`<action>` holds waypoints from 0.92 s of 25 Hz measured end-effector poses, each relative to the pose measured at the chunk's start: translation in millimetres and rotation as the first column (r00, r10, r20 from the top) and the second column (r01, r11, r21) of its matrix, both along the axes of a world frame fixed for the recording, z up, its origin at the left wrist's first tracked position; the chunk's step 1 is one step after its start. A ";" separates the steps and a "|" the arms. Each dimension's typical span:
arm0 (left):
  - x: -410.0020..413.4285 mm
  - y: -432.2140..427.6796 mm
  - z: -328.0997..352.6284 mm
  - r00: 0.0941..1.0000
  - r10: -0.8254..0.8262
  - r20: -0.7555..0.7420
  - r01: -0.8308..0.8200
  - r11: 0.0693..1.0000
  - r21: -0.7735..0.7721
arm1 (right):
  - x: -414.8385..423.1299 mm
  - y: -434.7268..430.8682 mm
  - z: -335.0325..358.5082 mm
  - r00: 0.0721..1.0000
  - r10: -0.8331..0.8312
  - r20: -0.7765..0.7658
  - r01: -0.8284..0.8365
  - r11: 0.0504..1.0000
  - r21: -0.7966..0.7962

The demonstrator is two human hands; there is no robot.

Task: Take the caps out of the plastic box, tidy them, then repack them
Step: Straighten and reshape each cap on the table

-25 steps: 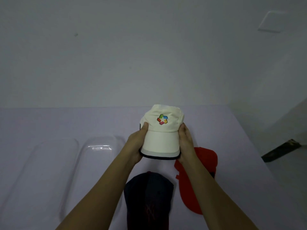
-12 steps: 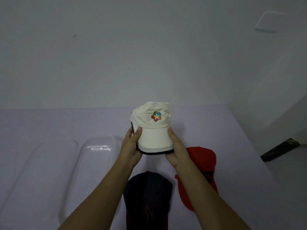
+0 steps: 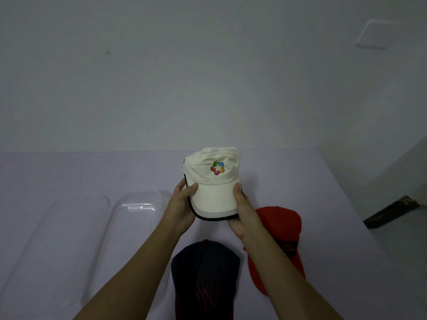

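A dark navy fabric cap (image 3: 205,269) with a dim red emblem lies on the pale lavender desk (image 3: 335,227) at the bottom edge of the view, between the two forearms. Just beside it, on the right, a bright red fabric cap (image 3: 285,224) lies on the desk and is partly covered by the right forearm.

On the left, a clear plastic box (image 3: 141,207) with rounded corners rests on the desk. A second clear plastic shell (image 3: 76,198) of similar outline lies just beside it, further left. Which of the two is the lid cannot be told.

Beyond the navy and red caps, a cream fabric cap (image 3: 215,195) with a dark-edged brim and a multicoloured emblem is held above the desk, outside the box, with the brim turned toward the viewer. The left grip (image 3: 182,204) is closed on the left side of the brim, thumb on top and fingers underneath. The right grip (image 3: 242,211) is closed on the right side of the brim in the same manner. The crown is seen to be creased.

A plain grey-white wall (image 3: 208,77) stands behind the desk.
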State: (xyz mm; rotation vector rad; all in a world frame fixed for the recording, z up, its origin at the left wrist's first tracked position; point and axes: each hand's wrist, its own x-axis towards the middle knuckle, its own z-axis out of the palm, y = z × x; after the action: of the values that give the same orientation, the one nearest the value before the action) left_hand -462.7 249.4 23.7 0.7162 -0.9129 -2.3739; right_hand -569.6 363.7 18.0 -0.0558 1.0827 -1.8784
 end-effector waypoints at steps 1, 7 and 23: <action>0.6 -3.6 3.0 1.000 0.003 -0.001 -0.003 1.000 0.008 | -1.0 -0.2 -1.0 1.000 -0.019 -0.007 0.020 1.000 0.016; 1.4 -32.8 39.3 0.948 0.155 0.276 0.031 0.823 -0.568 | -5.7 2.9 -0.4 1.000 -0.022 -0.007 0.023 0.992 0.125; 15.0 -57.2 42.5 0.942 -0.096 0.322 0.261 0.812 -0.522 | -6.9 9.2 20.5 0.991 0.036 0.126 -0.050 0.993 0.110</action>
State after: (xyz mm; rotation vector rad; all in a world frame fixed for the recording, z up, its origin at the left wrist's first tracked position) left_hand -447.7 192.2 66.2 0.7542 -1.7771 -2.0015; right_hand -576.5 372.9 38.5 0.1011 1.0916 -1.7550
